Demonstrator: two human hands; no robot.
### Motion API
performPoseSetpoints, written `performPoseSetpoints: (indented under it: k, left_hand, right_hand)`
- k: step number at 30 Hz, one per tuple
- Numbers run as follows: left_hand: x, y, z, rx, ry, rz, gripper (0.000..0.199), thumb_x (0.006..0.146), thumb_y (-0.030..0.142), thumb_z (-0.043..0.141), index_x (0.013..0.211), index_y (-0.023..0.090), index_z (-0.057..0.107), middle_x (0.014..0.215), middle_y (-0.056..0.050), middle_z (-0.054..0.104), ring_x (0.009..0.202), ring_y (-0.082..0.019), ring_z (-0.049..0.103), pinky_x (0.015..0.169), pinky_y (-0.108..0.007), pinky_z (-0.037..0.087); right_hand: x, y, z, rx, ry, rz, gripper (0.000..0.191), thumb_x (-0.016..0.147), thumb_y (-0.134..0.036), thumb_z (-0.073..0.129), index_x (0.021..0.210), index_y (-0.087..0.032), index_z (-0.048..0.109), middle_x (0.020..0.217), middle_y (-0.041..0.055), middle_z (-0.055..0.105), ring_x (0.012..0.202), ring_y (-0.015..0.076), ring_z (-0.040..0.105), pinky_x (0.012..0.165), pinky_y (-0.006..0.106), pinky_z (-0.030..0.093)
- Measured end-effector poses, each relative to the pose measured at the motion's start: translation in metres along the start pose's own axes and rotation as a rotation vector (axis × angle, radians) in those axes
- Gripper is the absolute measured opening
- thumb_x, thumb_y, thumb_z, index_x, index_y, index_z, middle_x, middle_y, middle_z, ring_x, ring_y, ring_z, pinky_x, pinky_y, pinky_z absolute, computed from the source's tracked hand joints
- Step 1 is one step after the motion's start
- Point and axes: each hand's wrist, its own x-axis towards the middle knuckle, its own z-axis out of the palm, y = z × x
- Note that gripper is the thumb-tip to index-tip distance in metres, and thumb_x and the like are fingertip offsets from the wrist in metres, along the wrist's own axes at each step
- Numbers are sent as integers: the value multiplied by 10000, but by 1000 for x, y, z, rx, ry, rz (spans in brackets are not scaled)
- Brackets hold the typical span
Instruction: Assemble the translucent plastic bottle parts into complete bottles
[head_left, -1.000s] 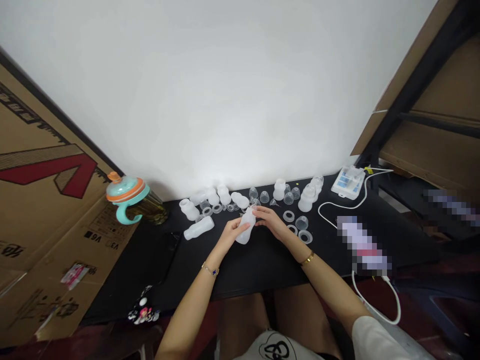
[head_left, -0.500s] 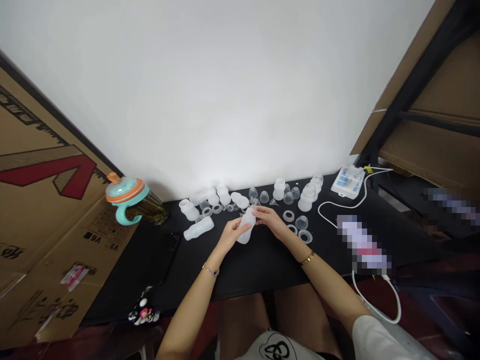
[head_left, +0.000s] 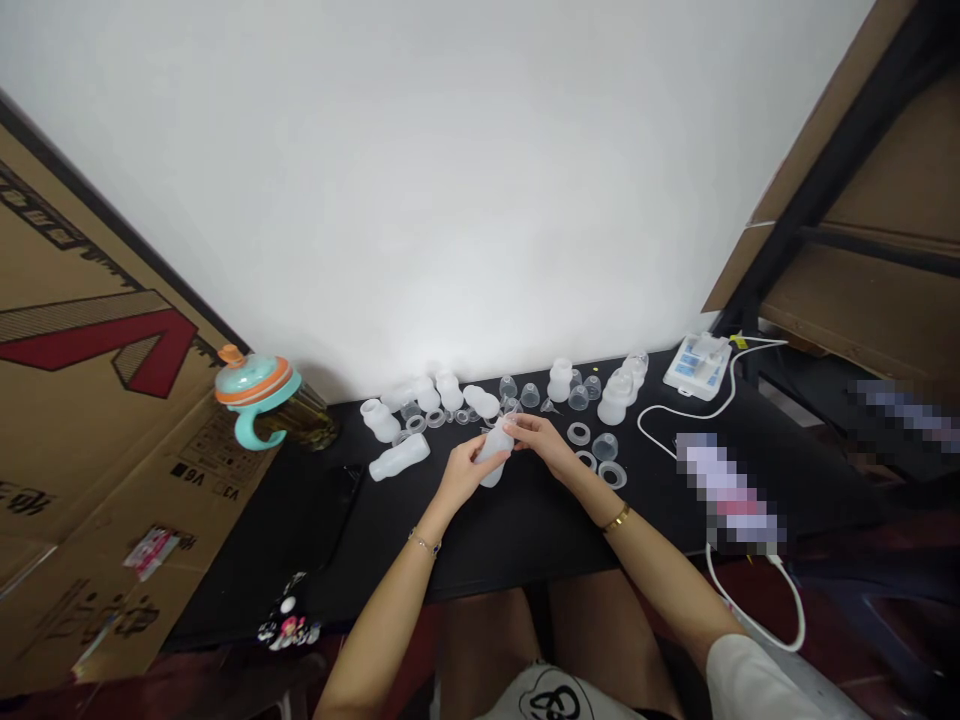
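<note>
A frosted white baby bottle is held tilted over the front middle of the black table. My left hand is closed around its body, thumb across the front. At the bottle's top end, the fingers of my right hand are closed on a clear nipple or collar piece, partly hidden by the fingers. Another bottle lies on its side to the left. Right of my right hand are clear rings and a clear dome cap. More bottles and dome caps stand behind.
A large cup with a turquoise handle stands left by a cardboard box. On the right are a power strip, a white cable and a blurred-out phone-like object. A white wall rises behind the black table.
My left thumb and hand have shifted slightly on the bottle, and the bottle has turned a little. My right fingers stay at its top. The view has moved slightly.
</note>
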Motion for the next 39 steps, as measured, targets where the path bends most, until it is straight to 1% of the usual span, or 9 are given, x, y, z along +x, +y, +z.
performPoseSetpoints:
  k: [5, 12, 17, 24, 27, 31, 33, 36, 39]
  left_hand:
    - [-1, -1, 1, 96, 42, 15, 468, 802, 494, 734, 1102, 136, 758, 895, -34, 740, 772, -202, 630, 694, -257, 439]
    - [-2, 1, 2, 158, 78, 33, 424, 791, 478, 744, 1064, 155, 765, 877, -23, 735, 777, -208, 630, 708, -262, 439]
    - [-3, 3, 3, 171, 89, 30, 435, 796, 482, 740, 1069, 144, 772, 834, -26, 718, 745, -194, 613, 681, -251, 426]
    - [-1, 1, 3, 37, 39, 0, 469, 795, 489, 747, 1097, 131, 762, 860, -33, 729, 743, -193, 619, 689, -257, 443]
    - [0, -2, 2, -52, 15, -18, 468, 791, 488, 751, 1097, 134, 758, 888, -36, 738, 760, -197, 632, 700, -261, 449]
    - [2, -7, 2, -182, -56, -63, 491, 778, 505, 763, 1083, 120, 755, 904, -52, 739, 776, -201, 635, 697, -263, 442]
    - [3, -8, 2, -245, -92, -96, 520, 764, 524, 774, 1080, 112, 754, 874, -54, 732, 741, -187, 621, 665, -255, 423]
    - [3, -6, 2, -319, -132, -167, 559, 733, 562, 790, 1043, 97, 764, 774, -49, 707, 638, -151, 574, 588, -238, 372]
    - [2, -1, 2, -360, -133, -215, 591, 719, 579, 799, 1039, 84, 771, 727, -54, 693, 604, -137, 553, 569, -234, 352]
  right_hand:
    - [1, 2, 0, -25, 9, -22, 455, 742, -535, 796, 1045, -196, 775, 1020, 60, 758, 914, 211, 668, 720, 286, 489]
    - [0, 0, 2, -40, 26, -35, 463, 727, -536, 804, 1031, -188, 776, 1007, 63, 760, 894, 217, 670, 698, 291, 484]
    - [0, 0, 2, -54, 36, -38, 440, 739, -538, 794, 1001, -185, 773, 965, 56, 757, 854, 202, 660, 675, 278, 471]
    - [-1, -2, 4, -34, 52, -37, 388, 745, -530, 790, 935, -193, 756, 932, 44, 743, 841, 195, 651, 654, 268, 469]
    - [-3, -4, 5, -13, 58, -39, 376, 747, -515, 792, 956, -206, 749, 957, 36, 739, 865, 198, 651, 661, 265, 474]
    - [-4, -5, 4, 27, 43, -42, 377, 747, -504, 795, 991, -221, 746, 992, 31, 732, 888, 197, 650, 681, 266, 480]
    - [-3, -5, 3, 47, 22, -41, 380, 749, -505, 795, 992, -217, 747, 976, 30, 726, 874, 191, 647, 697, 272, 483]
    - [-2, -4, 2, 89, -4, -38, 394, 744, -505, 802, 1001, -212, 749, 945, 30, 720, 844, 185, 646, 715, 282, 489]
    - [-2, -3, 2, 136, -21, -32, 408, 729, -498, 817, 1009, -208, 753, 952, 34, 720, 841, 185, 647, 728, 289, 495]
